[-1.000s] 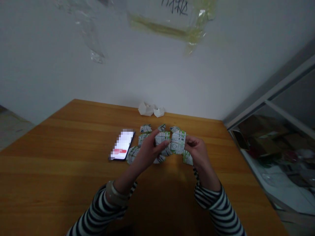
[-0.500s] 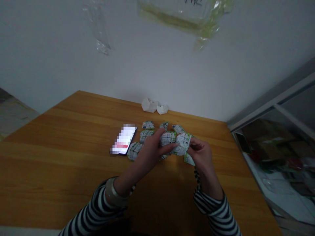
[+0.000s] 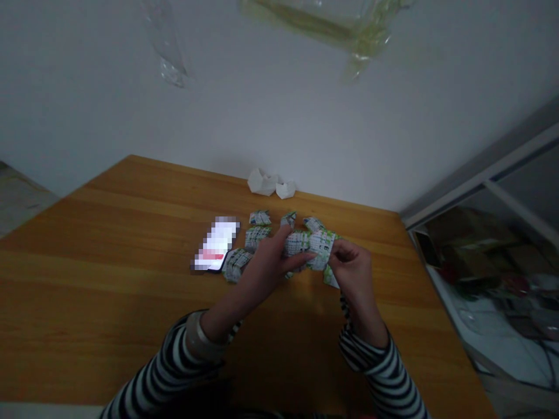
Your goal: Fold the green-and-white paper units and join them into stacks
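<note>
My view: left hand (image 3: 269, 260) and right hand (image 3: 354, 269) pinched creased, printed paper (image 3: 321, 247) over a grainy wooden surface (image 3: 131, 238), a flat phone (image 3: 219, 241) nearby.

Held paper pieces (image 3: 321, 250): white, dark print, green edging.
Sleeves (image 3: 395, 375): black-and-white stripes.
Tabletop (image 3: 109, 279): orange-brown, grained.
Phone (image 3: 222, 237), left: pale, red bar, dark edge.
Paper shapes (image 3: 262, 184), far: plain white.
Wall tape (image 3: 301, 19), far: translucent yellow.
</note>
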Demonstrator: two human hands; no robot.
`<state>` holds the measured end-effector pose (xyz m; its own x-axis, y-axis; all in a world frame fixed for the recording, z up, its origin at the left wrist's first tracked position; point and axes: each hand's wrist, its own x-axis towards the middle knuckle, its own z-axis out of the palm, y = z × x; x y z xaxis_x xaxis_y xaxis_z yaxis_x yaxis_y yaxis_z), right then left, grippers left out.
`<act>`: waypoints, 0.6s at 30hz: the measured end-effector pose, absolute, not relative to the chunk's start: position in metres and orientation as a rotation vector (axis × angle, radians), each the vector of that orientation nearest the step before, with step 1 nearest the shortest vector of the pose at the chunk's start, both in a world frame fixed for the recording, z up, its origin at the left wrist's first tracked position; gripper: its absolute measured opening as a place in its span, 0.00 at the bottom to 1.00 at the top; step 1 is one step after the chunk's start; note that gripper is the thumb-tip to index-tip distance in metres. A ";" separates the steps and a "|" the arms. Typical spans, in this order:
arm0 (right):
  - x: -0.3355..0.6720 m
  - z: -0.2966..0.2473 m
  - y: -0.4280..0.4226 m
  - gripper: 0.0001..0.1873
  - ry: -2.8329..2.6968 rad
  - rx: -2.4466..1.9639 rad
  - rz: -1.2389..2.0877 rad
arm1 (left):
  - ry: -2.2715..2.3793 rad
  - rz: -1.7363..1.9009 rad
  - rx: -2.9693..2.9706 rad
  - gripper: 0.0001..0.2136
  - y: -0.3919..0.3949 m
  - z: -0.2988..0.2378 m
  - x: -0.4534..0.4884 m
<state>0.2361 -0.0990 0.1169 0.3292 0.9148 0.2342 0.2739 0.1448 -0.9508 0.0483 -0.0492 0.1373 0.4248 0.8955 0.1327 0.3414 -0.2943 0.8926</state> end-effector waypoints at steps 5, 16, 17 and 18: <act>0.236 0.119 -0.102 0.07 -1.255 -1.390 0.676 | 1.044 0.850 1.856 0.16 -0.050 0.136 0.047; 0.225 0.122 -0.110 0.08 -1.336 -1.438 0.583 | 1.021 0.918 1.870 0.14 -0.049 0.130 0.045; 0.225 0.122 -0.110 0.08 -1.348 -1.450 0.576 | 1.031 0.912 1.877 0.14 -0.050 0.129 0.045; 0.225 0.122 -0.109 0.08 -1.358 -1.462 0.573 | 1.039 0.896 1.879 0.14 -0.049 0.128 0.046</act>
